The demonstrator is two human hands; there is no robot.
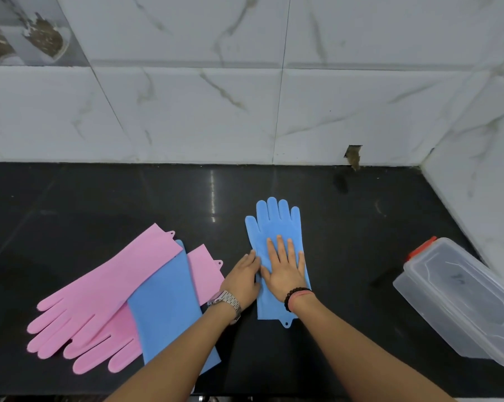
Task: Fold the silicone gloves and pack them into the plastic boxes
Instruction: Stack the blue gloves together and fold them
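Observation:
A blue silicone glove (274,224) lies flat on the black counter, fingers pointing to the wall. My right hand (285,268) presses flat on its middle with straight fingers. My left hand (242,275) touches the glove's left edge, fingertips at the rim; whether it pinches the edge I cannot tell. To the left lie two pink gloves (106,288) with a second blue glove (166,309) between them. A clear plastic box (459,303) with a red clip stands at the right, its lid on.
The black counter (100,195) ends at a marble-tiled wall behind and a side wall at the right, close to the box. The counter's front edge runs just under my forearms.

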